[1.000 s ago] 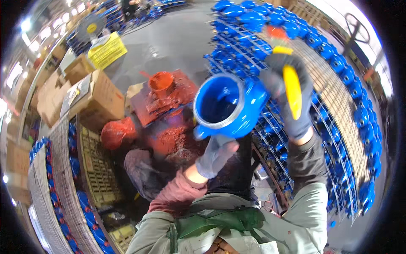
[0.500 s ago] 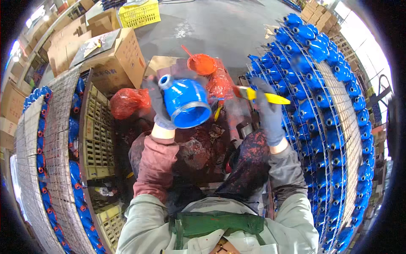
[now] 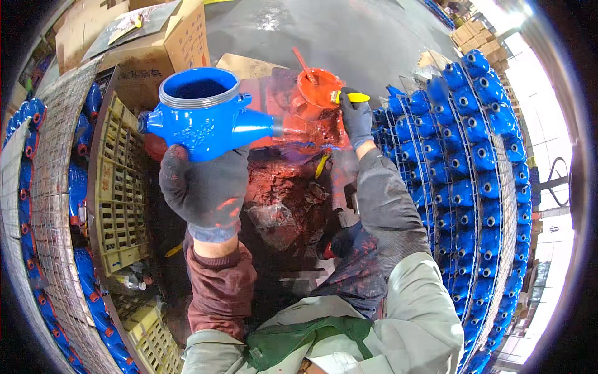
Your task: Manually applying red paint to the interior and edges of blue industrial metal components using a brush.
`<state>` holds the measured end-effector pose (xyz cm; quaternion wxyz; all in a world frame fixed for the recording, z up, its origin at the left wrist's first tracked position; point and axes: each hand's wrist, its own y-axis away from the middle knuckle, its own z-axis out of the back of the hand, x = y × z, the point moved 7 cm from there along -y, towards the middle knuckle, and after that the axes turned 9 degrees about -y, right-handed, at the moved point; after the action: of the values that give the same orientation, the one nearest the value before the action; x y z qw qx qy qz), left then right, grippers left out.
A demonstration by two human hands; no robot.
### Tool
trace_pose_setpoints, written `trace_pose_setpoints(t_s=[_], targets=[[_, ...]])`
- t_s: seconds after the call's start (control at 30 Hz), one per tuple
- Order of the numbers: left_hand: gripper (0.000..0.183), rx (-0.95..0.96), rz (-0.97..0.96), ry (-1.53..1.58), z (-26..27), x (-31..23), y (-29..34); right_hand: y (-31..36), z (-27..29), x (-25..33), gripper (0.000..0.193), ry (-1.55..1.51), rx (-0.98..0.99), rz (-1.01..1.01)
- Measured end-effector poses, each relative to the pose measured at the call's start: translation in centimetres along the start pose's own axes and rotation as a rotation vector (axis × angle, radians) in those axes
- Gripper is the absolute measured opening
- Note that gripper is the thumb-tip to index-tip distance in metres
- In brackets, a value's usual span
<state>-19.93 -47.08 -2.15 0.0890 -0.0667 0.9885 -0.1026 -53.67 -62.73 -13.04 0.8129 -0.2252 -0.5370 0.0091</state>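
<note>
The step in hand seems to be the taking of red paint on the brush (image 3: pixel 357 98), while the blue metal body (image 3: pixel 199 121) waits in the air. This body is at the left, nearer than the bucket (image 3: pixel 311 111), with its wide threaded mouth upward and one short pipe end to each side. The left hand (image 3: pixel 202 187), in a dark glove, bears it from below; the thumb lies against its near side, but the other fingers are mostly hidden, so how far they are bent I cannot tell. The right hand (image 3: pixel 357 121) has its fingers closed around the yellow brush handle, at the right side of the bucket. The bristles are perhaps in the paint, but red on red is hard to separate here.

The next move, in my judgement, calls for a steady hold of the body and for lifting the brush clear of the bucket's rim. A red stick (image 3: pixel 301 59) leans out at the far side and could be knocked.

A second yellow-handled tool (image 3: pixel 322 165) lies nearer than the bucket. Racks of blue parts (image 3: pixel 461 168) stand close at the right and limit the elbow; a cream crate (image 3: pixel 118 193) stands at the left.
</note>
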Motion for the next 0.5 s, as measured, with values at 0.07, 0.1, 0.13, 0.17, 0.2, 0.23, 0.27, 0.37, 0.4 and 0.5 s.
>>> trace_pose_setpoints(t_s=[0.07,0.1,0.13,0.17,0.2,0.23,0.27,0.37,0.4,0.5], targets=[[0.076,-0.021,0.076,0.176,0.3,0.3,0.1,-0.6,-0.1,-1.0,0.023,0.006,-0.001,-0.04],[0.077,-0.009,0.129,0.275,0.3,0.5,0.2,-0.7,-0.3,-1.4,0.023,-0.147,0.018,-0.091],[0.077,0.026,0.184,0.361,0.1,0.7,0.2,-0.7,0.2,-1.5,0.025,-0.208,-0.007,-0.116],[0.077,0.031,0.2,0.334,0.2,0.8,0.2,-0.6,0.9,-2.1,0.026,-0.25,-0.031,-0.22],[0.078,0.06,0.216,0.296,0.2,0.9,0.1,-0.4,1.7,-2.7,0.028,-0.29,-0.054,-0.321],[0.078,0.074,0.224,0.287,0.3,1.2,0.0,-0.2,2.5,-2.2,0.027,-0.427,-0.094,-0.228],[0.077,0.106,0.2,0.3,0.3,1.3,0.0,0.1,3.3,-2.4,0.026,-0.464,-0.116,-0.265],[0.076,0.125,0.166,0.401,0.5,2.6,0.3,1.4,5.8,-3.3,0.027,-0.415,-0.194,-0.338],[0.076,0.109,0.192,0.417,0.8,3.2,0.4,1.7,6.3,-3.4,0.028,-0.41,-0.212,-0.346],[0.074,0.028,0.144,0.014,1.9,4.3,1.0,2.7,7.1,-2.4,0.03,-0.423,-0.241,-0.357]])
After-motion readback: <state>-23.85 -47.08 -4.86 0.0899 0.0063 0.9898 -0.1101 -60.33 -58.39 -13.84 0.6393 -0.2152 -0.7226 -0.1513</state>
